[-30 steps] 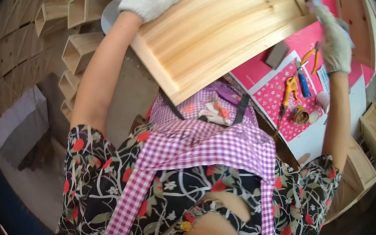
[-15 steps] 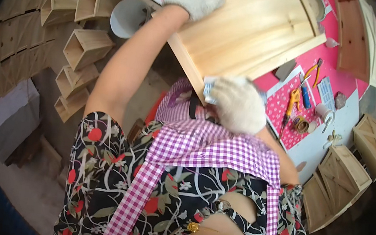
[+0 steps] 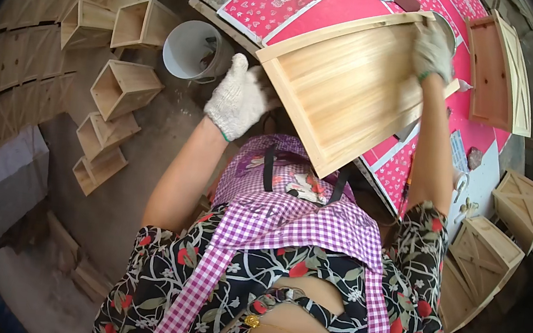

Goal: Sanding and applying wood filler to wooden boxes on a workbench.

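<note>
A shallow pale wooden box (image 3: 342, 96) with a raised rim lies tilted at the table's near edge, one corner jutting toward my apron. Its grain is smeared by motion. My right hand (image 3: 434, 51), in a white knit glove, grips the box's far right side, fingers over the rim. Beside the left rim is my gloved left hand (image 3: 238, 100), thumb raised and apart, holding nothing that I can see; its other fingers are blurred and partly hidden near the box edge. The sheet earlier under my right hand cannot be made out now.
The table has a pink patterned cover (image 3: 286, 2). A white bucket (image 3: 191, 51) stands left of it, near several open wooden boxes (image 3: 126, 89). A reddish-brown wooden box (image 3: 491, 74) stands at the far right. More crates (image 3: 485, 253) are at the right.
The box has turned and shifted. My left hand has come off its far left side and nearer to me. My right hand has gone from the near corner to the far right side.
</note>
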A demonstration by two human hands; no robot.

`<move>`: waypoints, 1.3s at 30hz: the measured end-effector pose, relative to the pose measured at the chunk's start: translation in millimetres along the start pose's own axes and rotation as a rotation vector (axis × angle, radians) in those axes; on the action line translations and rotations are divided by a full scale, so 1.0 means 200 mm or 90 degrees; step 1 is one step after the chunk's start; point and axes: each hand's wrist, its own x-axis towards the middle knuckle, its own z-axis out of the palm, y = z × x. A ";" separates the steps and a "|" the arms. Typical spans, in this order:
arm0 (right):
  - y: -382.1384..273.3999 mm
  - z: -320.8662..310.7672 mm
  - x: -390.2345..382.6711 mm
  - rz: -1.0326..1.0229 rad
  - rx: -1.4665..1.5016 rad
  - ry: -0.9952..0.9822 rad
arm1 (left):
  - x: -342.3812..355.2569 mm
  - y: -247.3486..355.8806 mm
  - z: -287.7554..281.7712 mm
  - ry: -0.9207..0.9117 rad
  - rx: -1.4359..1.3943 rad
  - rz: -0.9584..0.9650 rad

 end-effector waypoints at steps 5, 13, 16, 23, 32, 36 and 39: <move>-0.95 0.11 -0.55 -0.210 0.058 -0.054 | 0.08 -0.06 -0.05 -0.227 -0.174 -0.036; -0.98 -0.17 -0.70 -0.262 0.063 0.057 | 0.05 -0.02 -0.12 -0.241 -0.233 -0.079; -0.90 -0.14 -0.51 -0.037 0.062 -0.029 | 0.13 0.00 -0.18 -0.401 -0.347 -0.123; -1.29 -0.05 -1.01 -0.394 0.165 -0.204 | 0.17 0.03 -0.29 -0.316 -0.141 -0.165; -1.00 -0.33 -1.14 -0.603 -0.110 -0.001 | 0.21 -0.12 0.03 -0.252 0.333 0.066; -0.84 -0.22 -1.43 -0.496 -0.182 -0.383 | 0.32 -0.16 -0.08 -0.034 0.121 0.116; -0.73 -0.36 -1.84 -0.494 -0.240 -0.162 | 0.34 -0.14 -0.09 0.055 0.121 0.145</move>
